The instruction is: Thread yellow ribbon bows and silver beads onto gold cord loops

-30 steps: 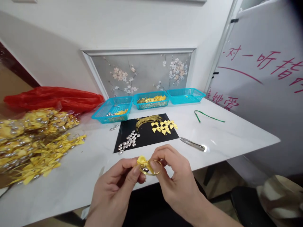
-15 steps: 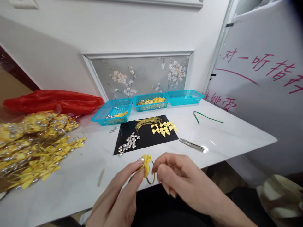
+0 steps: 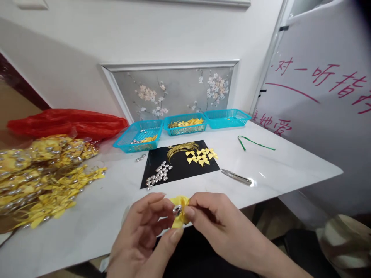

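Over the near edge of the white table [image 3: 278, 162], both hands pinch a small yellow ribbon bow [image 3: 180, 208] with a silver bead at its centre. My left hand [image 3: 145, 235] grips it from below and the left, thumb under the bow. My right hand [image 3: 214, 227] pinches it from the right, fingers curled. Beyond the hands lies a black mat [image 3: 179, 164] with silver beads [image 3: 158, 175], gold cords [image 3: 181, 147] and several loose yellow bows [image 3: 201, 156].
Three turquoise baskets [image 3: 185, 124] line the wall. At the left sit a heap of finished yellow bows [image 3: 43, 181] and a red bag [image 3: 66, 121]. Metal tweezers [image 3: 236, 177] and a green ribbon [image 3: 252, 142] lie to the right. A whiteboard [image 3: 319, 108] stands at the right.
The hands have come together on the bow and turned it, so the silver bead faces up. The gold loop seen earlier is hidden behind the fingers.
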A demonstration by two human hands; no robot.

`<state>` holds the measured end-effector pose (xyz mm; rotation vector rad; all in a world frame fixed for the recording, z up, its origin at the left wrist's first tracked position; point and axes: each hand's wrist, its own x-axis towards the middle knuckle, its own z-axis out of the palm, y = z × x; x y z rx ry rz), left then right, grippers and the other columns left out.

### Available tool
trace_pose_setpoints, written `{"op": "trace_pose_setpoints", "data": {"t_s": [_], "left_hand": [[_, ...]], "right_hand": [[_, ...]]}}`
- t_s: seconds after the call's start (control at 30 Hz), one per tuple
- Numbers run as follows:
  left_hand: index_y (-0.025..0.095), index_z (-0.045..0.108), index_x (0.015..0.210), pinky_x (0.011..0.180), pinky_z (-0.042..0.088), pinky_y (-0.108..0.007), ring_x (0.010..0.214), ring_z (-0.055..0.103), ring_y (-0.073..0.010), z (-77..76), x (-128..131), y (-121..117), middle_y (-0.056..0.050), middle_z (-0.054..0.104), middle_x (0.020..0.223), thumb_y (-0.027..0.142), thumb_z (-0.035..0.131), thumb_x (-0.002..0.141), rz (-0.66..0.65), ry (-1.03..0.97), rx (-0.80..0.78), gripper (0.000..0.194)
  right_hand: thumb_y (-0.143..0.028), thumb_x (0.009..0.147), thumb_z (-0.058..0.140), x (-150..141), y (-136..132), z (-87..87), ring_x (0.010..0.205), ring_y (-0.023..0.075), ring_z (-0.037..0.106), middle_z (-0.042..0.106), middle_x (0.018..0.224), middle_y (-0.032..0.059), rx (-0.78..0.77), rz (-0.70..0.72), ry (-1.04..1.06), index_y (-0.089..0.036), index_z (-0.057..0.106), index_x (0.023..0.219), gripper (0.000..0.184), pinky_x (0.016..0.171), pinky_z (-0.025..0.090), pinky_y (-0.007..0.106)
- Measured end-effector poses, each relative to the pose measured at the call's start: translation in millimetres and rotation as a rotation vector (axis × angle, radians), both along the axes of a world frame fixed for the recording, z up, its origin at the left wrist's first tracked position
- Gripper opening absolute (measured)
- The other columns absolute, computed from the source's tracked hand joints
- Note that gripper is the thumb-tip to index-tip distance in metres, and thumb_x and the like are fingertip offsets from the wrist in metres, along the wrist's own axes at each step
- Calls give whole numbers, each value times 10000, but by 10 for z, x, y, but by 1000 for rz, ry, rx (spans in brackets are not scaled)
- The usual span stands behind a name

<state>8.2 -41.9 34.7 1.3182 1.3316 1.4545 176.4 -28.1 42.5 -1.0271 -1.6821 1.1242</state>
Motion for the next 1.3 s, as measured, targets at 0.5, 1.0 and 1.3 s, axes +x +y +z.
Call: {"op": "trace_pose_setpoints", "data": {"t_s": [0.5,1.0,1.3], "left_hand": [[295,794,899,702,590,-188,778,721,-171,-10,-83,138,0,769,815,345,820,733,-176,47,-99,175],[216,635,710,638,469,-201,699,476,-141,2,-31,132,19,543,703,482,711,842,-287,-191,-258,307],[225,684,832,783,517,-282,888,555,-178,-28,30,83,-10,604,890,481,706,852,-350,-462,-431,258]], "right_hand": [[-377,1046,399,-78,69,-98,577,104,377,421,633,-61,-50,25,57,-217,429,746,341,532,311,232],[-288,1034,413,-164,41,-145,584,103,360,405,642,-59,81,-44,24,-214,373,711,334,543,294,244],[-260,1014,432,-82,77,-138,569,105,392,432,629,-53,132,-67,-108,-214,382,704,317,543,290,250]]}}
